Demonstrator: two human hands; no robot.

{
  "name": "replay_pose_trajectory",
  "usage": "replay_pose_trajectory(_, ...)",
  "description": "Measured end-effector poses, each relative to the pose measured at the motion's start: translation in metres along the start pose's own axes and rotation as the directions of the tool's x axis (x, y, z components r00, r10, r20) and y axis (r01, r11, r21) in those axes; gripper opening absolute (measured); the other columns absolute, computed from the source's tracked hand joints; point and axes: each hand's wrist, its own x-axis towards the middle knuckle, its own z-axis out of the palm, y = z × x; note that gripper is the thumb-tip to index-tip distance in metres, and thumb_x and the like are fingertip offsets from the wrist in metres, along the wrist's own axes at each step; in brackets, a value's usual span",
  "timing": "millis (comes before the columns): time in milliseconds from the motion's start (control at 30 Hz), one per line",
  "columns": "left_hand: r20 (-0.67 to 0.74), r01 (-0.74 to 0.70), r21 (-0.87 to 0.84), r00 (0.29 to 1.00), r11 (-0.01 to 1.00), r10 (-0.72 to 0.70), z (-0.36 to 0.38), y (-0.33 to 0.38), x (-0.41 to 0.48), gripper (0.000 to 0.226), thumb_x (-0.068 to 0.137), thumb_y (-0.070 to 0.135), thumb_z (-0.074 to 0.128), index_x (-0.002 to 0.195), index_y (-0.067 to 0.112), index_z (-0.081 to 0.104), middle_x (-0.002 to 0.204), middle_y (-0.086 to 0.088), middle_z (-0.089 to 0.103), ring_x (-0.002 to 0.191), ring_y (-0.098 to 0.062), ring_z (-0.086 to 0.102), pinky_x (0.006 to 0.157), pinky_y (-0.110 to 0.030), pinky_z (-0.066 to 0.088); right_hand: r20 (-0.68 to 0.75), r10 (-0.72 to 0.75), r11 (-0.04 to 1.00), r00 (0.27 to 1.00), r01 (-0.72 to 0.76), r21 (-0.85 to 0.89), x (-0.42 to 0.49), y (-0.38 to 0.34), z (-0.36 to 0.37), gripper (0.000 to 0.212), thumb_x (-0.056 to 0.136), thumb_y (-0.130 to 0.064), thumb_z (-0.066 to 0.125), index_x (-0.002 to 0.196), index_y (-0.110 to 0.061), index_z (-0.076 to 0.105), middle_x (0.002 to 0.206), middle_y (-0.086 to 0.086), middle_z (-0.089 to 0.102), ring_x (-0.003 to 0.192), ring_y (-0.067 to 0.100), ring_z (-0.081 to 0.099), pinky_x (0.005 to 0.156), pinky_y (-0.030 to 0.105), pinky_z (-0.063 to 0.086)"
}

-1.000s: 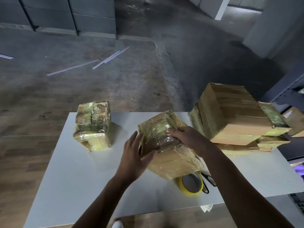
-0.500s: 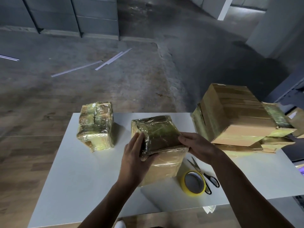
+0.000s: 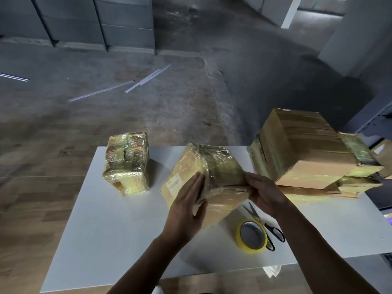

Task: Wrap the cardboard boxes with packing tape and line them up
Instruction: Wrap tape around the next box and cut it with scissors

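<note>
Box: a taped box (image 3: pixel 214 166) at mid-table (image 3: pixel 101 219), tipped on a lower edge, between both hands.
Facing: its labelled side is turned up and to the left, and a dark taped band faces up; it looks nearly cubic, so its long axis cannot be told.
Left hand (image 3: pixel 186 209): fingers straight, pressed flat on the near-left face.
Right hand (image 3: pixel 265 194): fingers curled round the box's right edge.
Neighbours: a wrapped box (image 3: pixel 126 163) stands apart at left, a stack (image 3: pixel 303 151) at right; tape (image 3: pixel 252 236) and scissors (image 3: pixel 267 225) lie near the box.
Since half a second ago: the box has rolled, showing its label; the left hand's curled grip has flattened.
</note>
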Motion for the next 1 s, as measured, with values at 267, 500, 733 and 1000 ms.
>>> replay_pose_trajectory(267,-0.009,0.067,0.05,0.998,0.997,-0.067,0.004,0.002,0.017,0.064,0.085,-0.001,0.065,0.143,0.001,0.038,0.137,-0.016,0.053,0.117,-0.034,0.059,0.097,-0.035,0.048,0.087,-0.441,0.455,0.893,0.306,-0.836,-0.003,-0.018,0.039,0.027,0.102,-0.022,0.04,0.121,-0.012,0.057,0.105,0.001,0.058,0.098,0.019,0.054,0.088,0.035,0.042)
replay_pose_trajectory(500,-0.043,0.113,0.017,0.993,0.993,-0.112,0.003,0.006,0.026,0.062,0.088,-0.005,0.057,0.145,0.004,0.036,0.141,-0.014,0.05,0.117,-0.032,0.06,0.096,-0.042,0.051,0.312,-0.425,0.03,0.849,0.358,-0.933,-0.012,-0.008,0.053,0.066,0.098,-0.039,0.046,0.152,-0.012,0.021,0.158,0.003,0.024,0.146,0.02,0.021,0.116,0.044,0.018)
replay_pose_trajectory(733,-0.066,0.16,0.026,0.985,0.987,-0.158,0.003,0.005,0.03,0.051,0.087,0.002,0.066,0.135,-0.001,0.049,0.122,-0.016,0.065,0.103,-0.029,0.066,0.086,-0.022,0.046,0.165,-0.625,0.116,0.763,0.3,-0.947,-0.019,0.0,0.059,0.059,0.089,-0.037,0.063,0.141,-0.015,0.046,0.141,-0.001,0.052,0.13,0.013,0.048,0.106,0.029,0.038)
replay_pose_trajectory(1000,-0.04,-0.137,0.11,0.989,0.984,0.142,0.005,0.006,0.029,0.041,0.083,0.013,0.071,0.122,0.004,0.064,0.117,-0.01,0.068,0.108,-0.023,0.065,0.087,-0.033,0.055,0.197,-0.348,0.486,0.917,0.355,-0.799,-0.009,-0.014,0.065,0.071,0.084,-0.062,0.053,0.147,-0.036,0.03,0.144,-0.008,0.044,0.128,0.008,0.043,0.1,0.028,0.035)
